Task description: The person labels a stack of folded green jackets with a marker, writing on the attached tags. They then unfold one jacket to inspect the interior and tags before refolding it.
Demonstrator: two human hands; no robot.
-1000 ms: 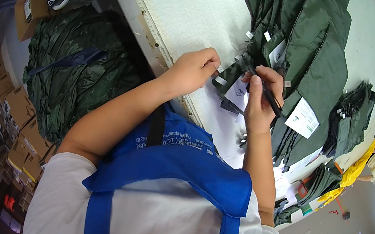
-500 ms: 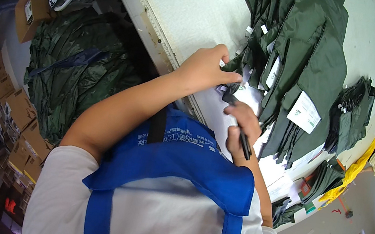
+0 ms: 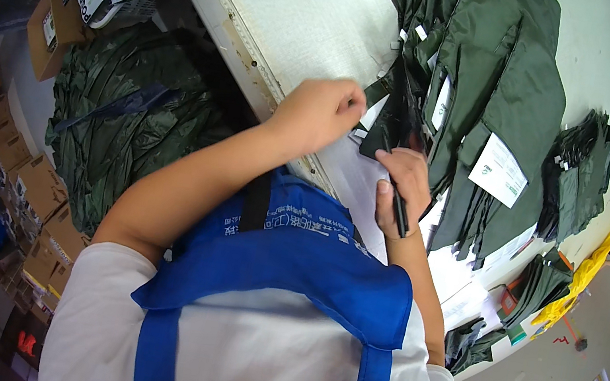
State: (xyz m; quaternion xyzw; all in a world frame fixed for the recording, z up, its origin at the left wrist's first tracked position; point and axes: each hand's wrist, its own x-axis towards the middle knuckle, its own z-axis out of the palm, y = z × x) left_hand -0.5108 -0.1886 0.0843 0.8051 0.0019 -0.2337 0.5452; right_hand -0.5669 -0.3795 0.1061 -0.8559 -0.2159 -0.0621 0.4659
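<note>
Together we work at the desk (image 3: 304, 5) edge. Our left hand (image 3: 322, 113) is curled into a closed grip, pinching the top of a black bag (image 3: 392, 128), forearm stretched out from the body. Our right hand (image 3: 403, 183) is bent at the wrist, its grip closed on a black pen (image 3: 401, 211) while fingertips press the bag's lower edge. Green garments (image 3: 492, 85) lie just beyond.

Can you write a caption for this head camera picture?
Two hands, left hand and right hand, hold a small black pouch beside dark green garments.
</note>
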